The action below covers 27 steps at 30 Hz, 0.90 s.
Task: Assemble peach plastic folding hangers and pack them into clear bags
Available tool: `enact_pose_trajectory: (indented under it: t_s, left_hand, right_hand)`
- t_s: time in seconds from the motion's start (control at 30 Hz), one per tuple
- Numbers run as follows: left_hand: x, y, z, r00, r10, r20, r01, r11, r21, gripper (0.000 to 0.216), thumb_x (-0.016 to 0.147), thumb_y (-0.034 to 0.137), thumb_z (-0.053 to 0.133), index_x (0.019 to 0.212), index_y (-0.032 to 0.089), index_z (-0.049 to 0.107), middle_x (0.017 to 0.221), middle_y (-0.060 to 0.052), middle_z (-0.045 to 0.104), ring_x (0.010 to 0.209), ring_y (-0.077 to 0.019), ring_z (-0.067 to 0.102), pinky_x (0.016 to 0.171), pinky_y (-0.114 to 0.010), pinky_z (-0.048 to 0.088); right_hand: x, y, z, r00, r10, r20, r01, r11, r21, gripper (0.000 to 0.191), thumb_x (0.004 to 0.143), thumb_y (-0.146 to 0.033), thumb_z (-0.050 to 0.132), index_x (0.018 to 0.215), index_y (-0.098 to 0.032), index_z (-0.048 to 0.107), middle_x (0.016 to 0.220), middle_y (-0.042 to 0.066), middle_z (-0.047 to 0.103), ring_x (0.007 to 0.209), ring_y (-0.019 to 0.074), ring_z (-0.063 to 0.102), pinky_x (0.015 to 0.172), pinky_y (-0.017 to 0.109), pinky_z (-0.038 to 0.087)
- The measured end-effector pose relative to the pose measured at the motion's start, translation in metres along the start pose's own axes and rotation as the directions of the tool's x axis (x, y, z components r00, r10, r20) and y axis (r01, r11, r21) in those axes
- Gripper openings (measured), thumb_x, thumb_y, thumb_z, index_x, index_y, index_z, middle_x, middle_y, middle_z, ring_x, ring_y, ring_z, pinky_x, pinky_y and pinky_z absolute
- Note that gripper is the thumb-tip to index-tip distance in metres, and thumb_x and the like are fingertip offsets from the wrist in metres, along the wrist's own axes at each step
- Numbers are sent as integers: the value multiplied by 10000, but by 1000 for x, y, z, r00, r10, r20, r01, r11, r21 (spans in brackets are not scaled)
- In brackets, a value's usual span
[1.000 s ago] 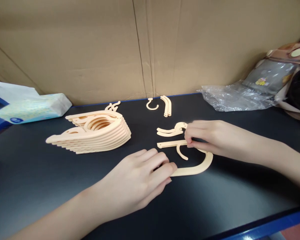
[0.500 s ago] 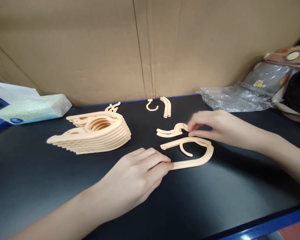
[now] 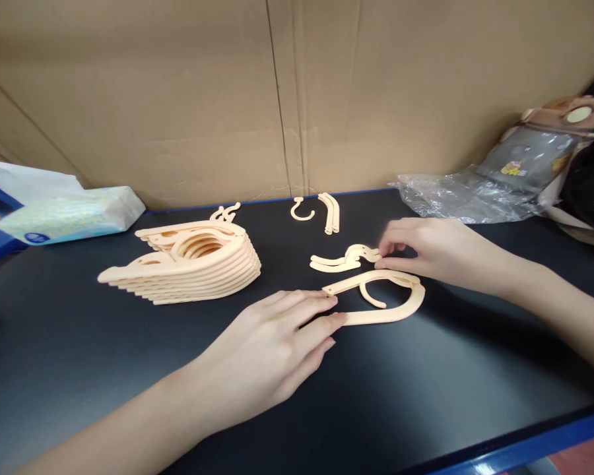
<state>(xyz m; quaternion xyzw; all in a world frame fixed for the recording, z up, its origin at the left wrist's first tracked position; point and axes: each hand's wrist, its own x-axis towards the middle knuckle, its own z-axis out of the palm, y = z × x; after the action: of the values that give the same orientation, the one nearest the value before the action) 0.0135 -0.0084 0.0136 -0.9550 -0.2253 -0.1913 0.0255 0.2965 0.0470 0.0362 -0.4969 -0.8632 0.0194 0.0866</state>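
Note:
A peach plastic folding hanger [image 3: 396, 309] lies half-folded on the black table [image 3: 426, 389], its hook tucked inside the curve. My left hand [image 3: 272, 343] rests flat beside it, fingers stretched out, fingertips touching the hanger's near left end. My right hand [image 3: 428, 247] is curled at the hanger's far side, fingertips pinching the end of a loose pair of peach arm pieces [image 3: 339, 259]. A stack of several folded hangers [image 3: 193, 264] sits to the left.
A loose hook [image 3: 301, 210] and curved arm pieces [image 3: 330, 212] lie near the cardboard wall [image 3: 297, 92]. A tissue pack [image 3: 69, 214] is at far left. Crumpled clear plastic [image 3: 455, 194] and a bag [image 3: 544, 148] sit at back right. The table's blue front edge [image 3: 525, 445] runs lower right.
The hanger's straight arm has swung shut toward its curved arm. My right hand let go of it and moved up to the loose pieces. My left fingers uncurled and flattened.

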Motion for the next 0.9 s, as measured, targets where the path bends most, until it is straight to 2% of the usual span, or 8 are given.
enact_pose_trajectory:
  t_s: [0.23,0.47,0.7,0.8,0.9]
  left_hand:
    - [-2,0,0,1000,-13,23,13,1000,8,287,1001,196,461,1209,182,659,1297,-72,658,1198,-234,614,969,-390,532]
    - [-2,1,1,999,-20,45,19,1000,17,305,1000,186,443,1232,180,640,1325,-85,639,1228,-224,598,976,-381,532]
    - [-2,0,1,998,-16,54,17,1000,-16,290,1004,190,440,1226,180,627,1317,-72,639,1218,-219,595,989,-369,517]
    - [-1,0,2,998,-45,33,47,997,-67,291,1013,249,448,1251,168,592,1294,-67,646,1233,-205,573,1012,-353,497]
    - [0,-2,3,992,-123,20,123,992,-36,382,1021,343,439,1334,146,533,1393,-99,579,1346,-226,477,1088,-392,441]
  right_hand:
    - [1,1,1,1000,-5,-20,5,1000,-25,165,910,-374,612,874,-224,669,887,-11,681,779,180,612,650,307,423]
    - [1,-2,0,999,-30,-14,29,999,-23,175,928,-328,570,840,-221,676,849,-16,677,755,168,608,631,299,414]
    - [2,-6,2,998,41,-45,-42,999,-18,237,891,-439,613,843,-223,701,799,-9,676,701,173,606,600,296,405]
    - [2,-8,4,998,55,-40,-55,998,-13,182,888,-386,629,852,-227,709,798,-12,681,718,173,616,611,290,407]
    - [2,-10,6,997,54,-47,-55,998,-10,196,892,-388,624,835,-224,714,784,-9,680,709,172,615,606,288,403]
